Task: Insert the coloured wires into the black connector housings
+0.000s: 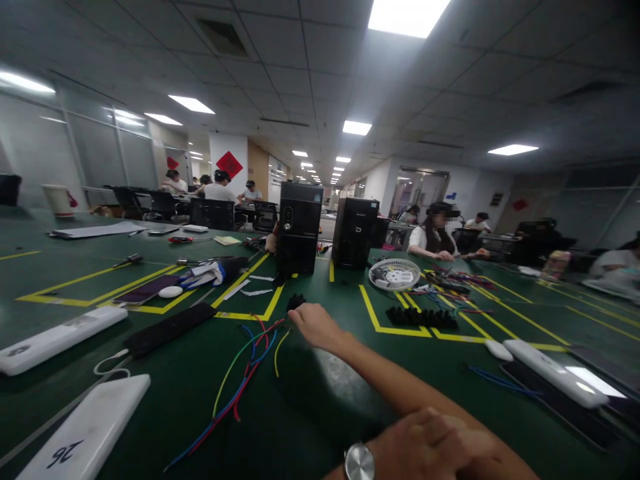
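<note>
My right hand (316, 325) reaches out over the green table, fingers pinched on a small black terminal strip (296, 302). Beside it, on the left, lies a loose bundle of red, blue and green wires (246, 377); whether any end is fixed in the strip cannot be made out. A short yellow wire (278, 353) curves close to my fingers. At the bottom edge my left hand (425, 443), with a wristwatch (359, 461), overlaps my right forearm in view. Its fingers are curled and the fingertips are hidden.
Two black computer towers (300, 230) stand ahead. At right are a white round basket (395, 274), another black terminal strip (423, 318) and tangled wires (453, 287). White power banks (85, 433) and a glove (207, 274) lie left. Several people sit farther back.
</note>
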Demonstrator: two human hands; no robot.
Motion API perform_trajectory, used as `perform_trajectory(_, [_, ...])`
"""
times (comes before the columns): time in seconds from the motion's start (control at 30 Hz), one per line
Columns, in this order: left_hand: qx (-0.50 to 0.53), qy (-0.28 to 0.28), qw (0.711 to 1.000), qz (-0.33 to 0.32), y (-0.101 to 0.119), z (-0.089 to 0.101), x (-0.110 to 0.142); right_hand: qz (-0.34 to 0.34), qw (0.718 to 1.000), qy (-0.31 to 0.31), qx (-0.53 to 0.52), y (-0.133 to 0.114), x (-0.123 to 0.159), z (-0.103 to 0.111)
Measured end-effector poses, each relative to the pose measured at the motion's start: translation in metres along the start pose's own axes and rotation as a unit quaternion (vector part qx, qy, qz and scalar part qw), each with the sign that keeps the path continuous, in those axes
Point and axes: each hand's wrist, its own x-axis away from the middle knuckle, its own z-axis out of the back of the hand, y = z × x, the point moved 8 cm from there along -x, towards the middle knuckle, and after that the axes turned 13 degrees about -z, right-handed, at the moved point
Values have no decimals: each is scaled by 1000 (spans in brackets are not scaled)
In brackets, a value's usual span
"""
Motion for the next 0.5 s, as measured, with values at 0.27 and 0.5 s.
perform_trajectory(0.27, [-52,7,997,47,-12,34,-14,-154,972,92,153,152,52,97])
perform_trajectory(0.5, [-199,-107,908,352,-103,80,48,-145,967,61,200,203,84,77])
